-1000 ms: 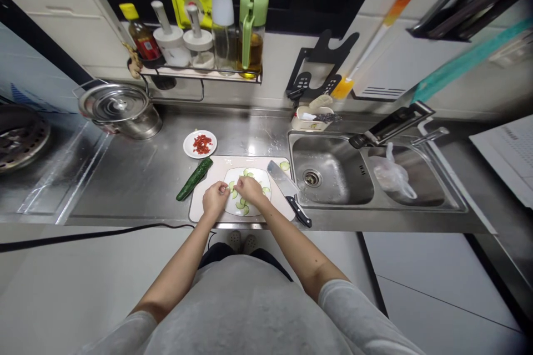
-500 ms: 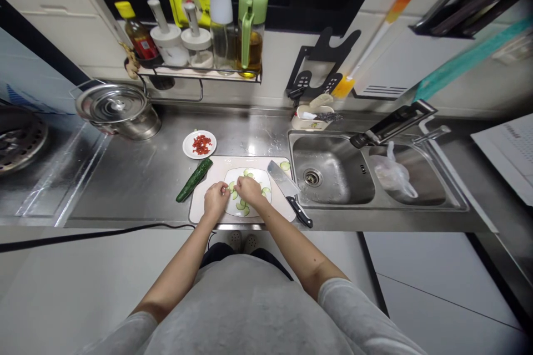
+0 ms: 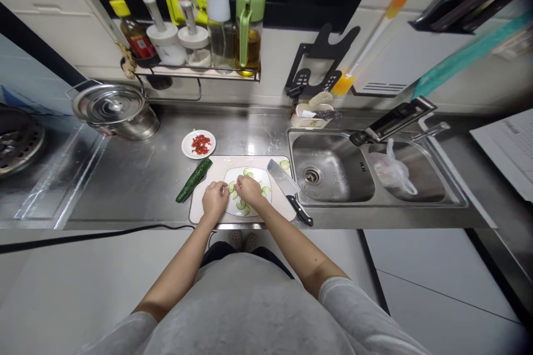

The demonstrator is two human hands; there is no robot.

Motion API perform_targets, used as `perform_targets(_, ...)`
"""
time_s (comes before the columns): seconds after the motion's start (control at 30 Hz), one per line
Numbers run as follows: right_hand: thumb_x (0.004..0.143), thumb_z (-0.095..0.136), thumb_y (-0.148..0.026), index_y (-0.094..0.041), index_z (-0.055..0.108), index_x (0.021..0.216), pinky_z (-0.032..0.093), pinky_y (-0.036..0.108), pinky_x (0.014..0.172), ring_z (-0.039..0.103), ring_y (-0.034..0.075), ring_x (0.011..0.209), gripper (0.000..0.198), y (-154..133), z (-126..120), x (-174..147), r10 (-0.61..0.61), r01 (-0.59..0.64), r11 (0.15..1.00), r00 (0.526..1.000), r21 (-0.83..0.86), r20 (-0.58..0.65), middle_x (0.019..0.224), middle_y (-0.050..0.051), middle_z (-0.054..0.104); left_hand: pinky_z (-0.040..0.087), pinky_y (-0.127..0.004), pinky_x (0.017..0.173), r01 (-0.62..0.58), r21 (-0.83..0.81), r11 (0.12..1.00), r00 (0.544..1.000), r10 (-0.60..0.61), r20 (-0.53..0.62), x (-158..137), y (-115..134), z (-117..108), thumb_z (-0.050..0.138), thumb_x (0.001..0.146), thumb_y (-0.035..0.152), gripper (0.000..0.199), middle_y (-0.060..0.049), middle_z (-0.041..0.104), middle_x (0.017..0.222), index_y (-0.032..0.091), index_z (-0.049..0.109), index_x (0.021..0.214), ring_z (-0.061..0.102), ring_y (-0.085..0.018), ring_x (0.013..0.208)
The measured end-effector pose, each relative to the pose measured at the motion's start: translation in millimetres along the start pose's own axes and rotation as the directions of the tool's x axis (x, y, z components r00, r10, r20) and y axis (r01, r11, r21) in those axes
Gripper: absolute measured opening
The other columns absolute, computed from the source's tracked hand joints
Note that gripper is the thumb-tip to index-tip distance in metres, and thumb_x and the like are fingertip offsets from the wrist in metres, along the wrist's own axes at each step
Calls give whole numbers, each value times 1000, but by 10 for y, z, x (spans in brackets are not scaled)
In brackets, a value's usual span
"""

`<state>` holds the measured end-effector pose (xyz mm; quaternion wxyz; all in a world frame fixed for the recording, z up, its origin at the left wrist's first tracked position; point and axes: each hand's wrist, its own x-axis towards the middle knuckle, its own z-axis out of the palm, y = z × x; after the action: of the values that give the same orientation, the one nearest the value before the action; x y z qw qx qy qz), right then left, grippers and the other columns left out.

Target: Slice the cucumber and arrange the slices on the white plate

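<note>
A white plate [image 3: 261, 176] with several cucumber slices [image 3: 241, 206] lies on a pale cutting board [image 3: 204, 202] at the counter's front edge. My left hand [image 3: 215, 199] rests on the plate's left rim. My right hand [image 3: 249, 189] is over the plate's middle, fingertips pinched at a slice near the left hand. Whether a slice is held I cannot tell. A cleaver [image 3: 288, 189] with a black handle lies on the board's right side. A whole cucumber piece [image 3: 194, 178] lies off the board's left corner.
A small dish of chopped red chilli [image 3: 199, 144] sits behind the board. A lidded steel pot [image 3: 113, 110] is far left. A double sink [image 3: 337, 175] lies to the right, with a plastic bag [image 3: 393, 171] in it. A bottle rack [image 3: 195, 39] hangs on the wall.
Both hands stay at the plate with only slight finger motion. The view has shifted a little.
</note>
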<state>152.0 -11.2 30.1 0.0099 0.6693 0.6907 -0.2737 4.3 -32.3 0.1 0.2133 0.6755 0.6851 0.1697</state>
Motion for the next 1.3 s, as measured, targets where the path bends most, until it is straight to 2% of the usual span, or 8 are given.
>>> perform_targets(0.13, 97, 41, -30, -19, 60, 105, 40, 26, 69, 58, 18, 91, 23, 59, -42, -114, 15, -14, 1000, 998, 4, -55, 108, 7, 64, 41, -31, 78, -68, 2, 998, 997, 68, -30, -32, -5, -12, 55, 86, 33, 18, -5, 63, 94, 25, 71, 93, 55, -22, 93)
perform_targets(0.3, 98, 39, -32, -19, 62, 102, 40, 26, 71, 58, 19, 95, 27, 71, 40, -284, -36, 36, 998, 999, -52, -8, 106, 8, 64, 43, -31, 78, -139, 4, 990, 990, 139, -23, -28, -15, 6, 58, 86, 36, 19, -5, 60, 96, 26, 73, 94, 54, -21, 94)
perform_targets(0.5, 97, 42, -32, -19, 62, 108, 43, 28, 74, 57, 21, 99, 26, -7, 163, -361, -32, 32, 993, 999, -111, -3, 108, 10, 63, 43, -32, 76, -145, 73, 987, 989, 147, -20, -20, -38, 9, 58, 86, 41, 25, -6, 60, 97, 27, 73, 100, 53, -23, 94)
perform_targets(0.73, 96, 44, -30, -20, 60, 109, 44, 28, 74, 57, 20, 99, 23, -25, 194, -363, -33, 33, 993, 999, -117, 3, 108, 9, 63, 42, -32, 74, -156, 103, 982, 988, 156, 11, -35, -56, -1, 57, 86, 43, 27, -6, 59, 99, 28, 73, 103, 52, -22, 93)
perform_targets(1.17, 93, 47, -29, -20, 61, 109, 41, 27, 70, 57, 21, 95, 23, -41, 261, -348, -46, 43, 996, 998, -73, -44, 103, 7, 65, 43, -31, 76, -144, 100, 984, 989, 143, 25, -22, -51, 7, 57, 87, 40, 26, -6, 59, 101, 29, 72, 105, 52, -22, 97)
perform_targets(1.3, 94, 45, -34, -19, 63, 104, 39, 26, 68, 58, 19, 91, 25, 14, 162, -365, -18, 20, 1000, 995, 20, -96, 102, 6, 66, 43, -32, 78, -122, 66, 990, 993, 122, 3, -8, -41, -29, 57, 86, 42, 26, -6, 60, 100, 28, 73, 102, 54, -22, 97)
